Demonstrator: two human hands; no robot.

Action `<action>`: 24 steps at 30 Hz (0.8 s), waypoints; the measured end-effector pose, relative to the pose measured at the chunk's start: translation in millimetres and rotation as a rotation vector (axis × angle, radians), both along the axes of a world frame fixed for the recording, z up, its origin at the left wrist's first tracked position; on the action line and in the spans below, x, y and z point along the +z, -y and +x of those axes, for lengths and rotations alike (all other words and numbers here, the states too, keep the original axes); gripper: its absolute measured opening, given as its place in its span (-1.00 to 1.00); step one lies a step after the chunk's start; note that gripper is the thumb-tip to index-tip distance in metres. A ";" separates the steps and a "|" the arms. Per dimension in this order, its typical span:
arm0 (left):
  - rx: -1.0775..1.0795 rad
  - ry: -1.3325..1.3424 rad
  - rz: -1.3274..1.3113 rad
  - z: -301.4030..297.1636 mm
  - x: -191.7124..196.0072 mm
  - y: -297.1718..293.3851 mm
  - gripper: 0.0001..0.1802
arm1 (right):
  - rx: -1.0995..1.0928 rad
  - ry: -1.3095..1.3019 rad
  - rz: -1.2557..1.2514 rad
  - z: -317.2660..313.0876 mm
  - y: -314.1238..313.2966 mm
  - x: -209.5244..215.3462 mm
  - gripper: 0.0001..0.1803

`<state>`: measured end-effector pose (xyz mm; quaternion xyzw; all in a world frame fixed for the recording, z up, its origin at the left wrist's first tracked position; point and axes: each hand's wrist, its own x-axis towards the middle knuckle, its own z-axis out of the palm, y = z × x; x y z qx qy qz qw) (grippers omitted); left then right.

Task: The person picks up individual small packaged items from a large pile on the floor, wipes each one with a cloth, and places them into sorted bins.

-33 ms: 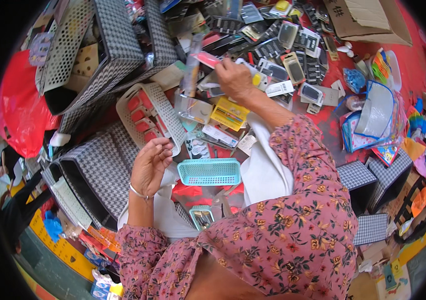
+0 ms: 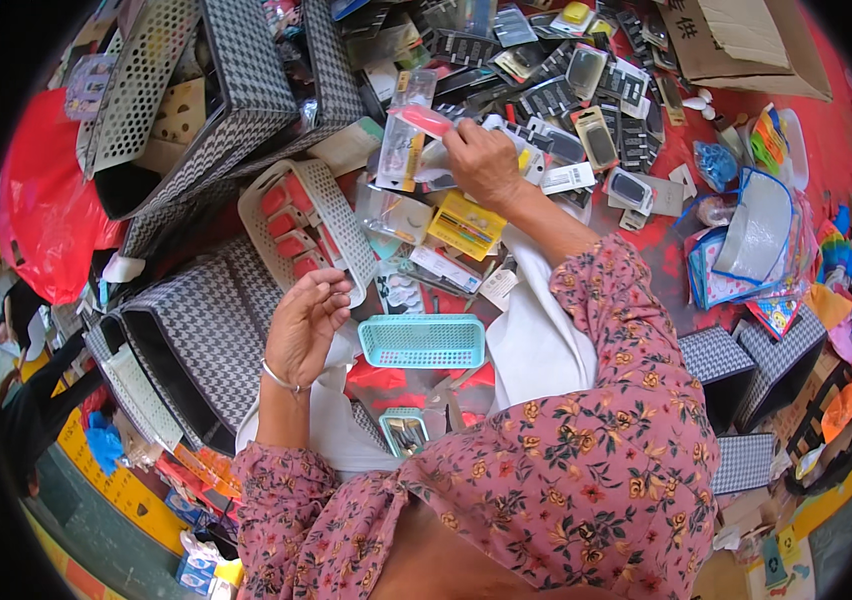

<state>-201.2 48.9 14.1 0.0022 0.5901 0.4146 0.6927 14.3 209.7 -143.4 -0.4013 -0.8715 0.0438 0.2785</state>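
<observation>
Within right hand's [image 2: 483, 160] grip, clear packet [image 2: 436, 160].

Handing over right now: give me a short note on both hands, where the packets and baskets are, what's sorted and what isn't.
Left hand: empty, fingers loosely curled, hovering over the white slotted basket, beside the houndstooth bin.
Right hand: stretched forward, gripping clear blister packets, one with a pink item.
Turquoise basket: near the lap on white cloth, looks empty.
Done: cannot tell.
Left: many packets lie loose on the red sheet ahead.
</observation>
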 end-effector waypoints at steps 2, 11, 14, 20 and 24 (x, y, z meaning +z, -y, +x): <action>-0.011 0.009 0.010 2.3 -0.7 -4.0 -0.79 | 0.016 0.023 0.101 1.3 3.1 -1.5 -0.91; -0.021 0.027 0.028 0.5 -14.5 2.2 -0.71 | 0.066 -0.040 0.218 2.9 -0.6 6.3 -0.88; -0.002 -0.020 0.021 -1.7 -12.9 4.6 -0.67 | 0.117 -0.185 0.258 -11.8 -2.2 29.1 -0.89; 0.176 -0.005 0.155 11.6 -18.2 -4.3 -0.19 | 0.464 -0.372 -0.037 -63.4 54.2 102.1 -0.87; 0.394 0.089 0.278 22.5 -32.2 4.4 -0.27 | 0.721 -0.296 -0.211 -71.2 100.6 109.4 -0.89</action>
